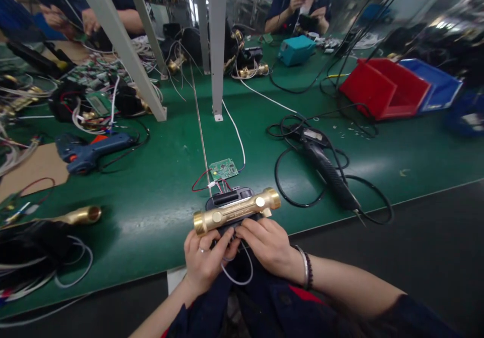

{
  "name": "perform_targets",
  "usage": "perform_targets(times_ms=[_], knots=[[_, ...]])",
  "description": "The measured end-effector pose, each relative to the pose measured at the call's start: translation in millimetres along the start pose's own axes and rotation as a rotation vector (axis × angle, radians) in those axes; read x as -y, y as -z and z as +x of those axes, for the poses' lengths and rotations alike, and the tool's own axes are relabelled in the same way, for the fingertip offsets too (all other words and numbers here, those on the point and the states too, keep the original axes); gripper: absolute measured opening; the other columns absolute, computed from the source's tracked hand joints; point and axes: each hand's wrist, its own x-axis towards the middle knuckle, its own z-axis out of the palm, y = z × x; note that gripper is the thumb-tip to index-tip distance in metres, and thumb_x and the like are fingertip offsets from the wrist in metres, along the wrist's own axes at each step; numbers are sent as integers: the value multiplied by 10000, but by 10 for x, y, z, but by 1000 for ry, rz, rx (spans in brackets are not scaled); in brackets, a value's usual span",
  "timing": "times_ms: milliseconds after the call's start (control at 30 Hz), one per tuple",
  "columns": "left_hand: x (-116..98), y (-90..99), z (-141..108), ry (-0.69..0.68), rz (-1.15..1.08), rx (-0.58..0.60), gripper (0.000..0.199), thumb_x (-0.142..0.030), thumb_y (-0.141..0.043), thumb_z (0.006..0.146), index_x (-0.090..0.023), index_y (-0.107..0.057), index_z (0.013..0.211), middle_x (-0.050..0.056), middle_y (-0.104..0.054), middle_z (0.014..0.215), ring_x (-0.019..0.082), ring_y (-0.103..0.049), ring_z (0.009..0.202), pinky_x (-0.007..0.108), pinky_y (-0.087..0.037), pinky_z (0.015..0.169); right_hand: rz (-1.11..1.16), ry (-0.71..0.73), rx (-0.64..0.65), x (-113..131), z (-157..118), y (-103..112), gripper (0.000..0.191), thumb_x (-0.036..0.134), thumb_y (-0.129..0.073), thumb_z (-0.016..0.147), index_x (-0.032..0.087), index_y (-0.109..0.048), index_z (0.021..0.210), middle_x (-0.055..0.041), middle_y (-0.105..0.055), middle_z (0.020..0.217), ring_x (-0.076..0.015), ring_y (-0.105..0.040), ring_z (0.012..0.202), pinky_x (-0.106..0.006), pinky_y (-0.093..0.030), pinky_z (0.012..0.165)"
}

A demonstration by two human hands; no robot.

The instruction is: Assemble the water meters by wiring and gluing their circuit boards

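Note:
A brass pipe fitting (pixel 237 211) with threaded ends lies across a black housing (pixel 229 197) at the table's front edge. My left hand (pixel 204 255) is closed on the near side of the housing, below the pipe's left end. From the right, my right hand (pixel 268 244) also grips the housing, its fingers meeting the left ones under the pipe. A grey cable (pixel 242 281) loops down below both hands. Red and white wires join the housing to a green circuit board (pixel 224 169) lying just beyond it.
A black corded tool (pixel 328 172) lies to the right, its cable coiled around it. Red (pixel 385 88) and blue bins stand behind it. At left are a blue glue gun (pixel 94 151) and another brass pipe (pixel 81 215). Metal posts (pixel 217 50) rise ahead; people work across the table.

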Motion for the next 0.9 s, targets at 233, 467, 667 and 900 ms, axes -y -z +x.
perform_targets(times_ms=[233, 467, 667, 900], knots=[[79, -26, 17, -59, -8, -6, 65, -218, -620, 847, -227, -683, 863, -9, -545, 673, 118, -493, 604, 273, -365, 672, -46, 25, 27, 26, 18, 21, 314, 147, -348, 944, 82, -637, 1048, -83, -686, 925, -162, -486, 599, -316, -379, 502], [240, -93, -116, -195, 76, 11, 176, -263, -715, 771, -253, -677, 942, -43, -559, 658, 83, -515, 570, 258, -368, 634, 50, 52, -215, -400, -120, 385, 148, 166, -497, 902, 154, -612, 994, -30, -657, 777, -130, -568, 671, -258, -458, 616], [208, -66, -32, -200, 43, 1, 109, -222, -685, 797, -222, -669, 904, -43, -533, 621, 70, -495, 524, 250, -355, 583, -270, -934, 59, -1516, -245, 661, 364, 213, -626, 769, 116, -595, 1118, -169, -635, 971, -312, -593, 910, -442, -458, 794], [141, -48, -1, -137, 11, 11, 127, -225, -689, 790, -213, -661, 914, -22, -531, 670, 93, -520, 577, 257, -390, 604, 61, -1092, 117, -1632, -184, 959, 411, 393, -570, 674, 147, -614, 1000, -18, -550, 612, -196, -550, 548, -304, -441, 506]])
